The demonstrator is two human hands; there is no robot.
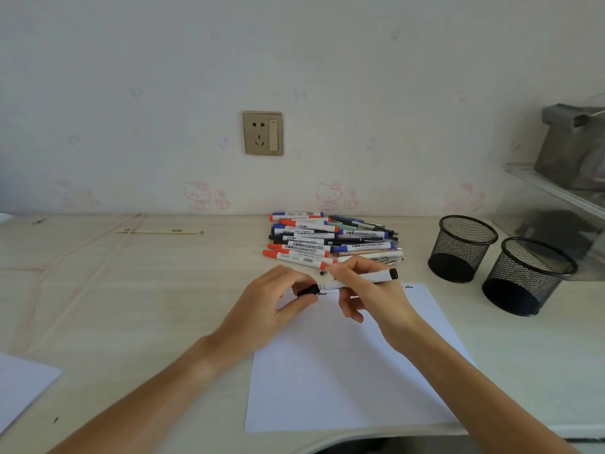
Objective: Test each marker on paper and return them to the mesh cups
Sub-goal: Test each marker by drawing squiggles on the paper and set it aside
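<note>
Over the white paper sheet (pixel 343 371) our right hand (pixel 366 290) grasps a white black-tipped marker (pixel 360 279) while our left hand (pixel 278 299) pinches its black cap (pixel 308 291), apparently capping; next, we place it in a black mesh cup (pixel 461 249).

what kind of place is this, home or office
Most likely a home desk, perhaps in a child's room or study. The wall behind has cartoon cat wallpaper and a wall socket, and the light wood desk holds a pile of markers and two mesh cups.
</note>
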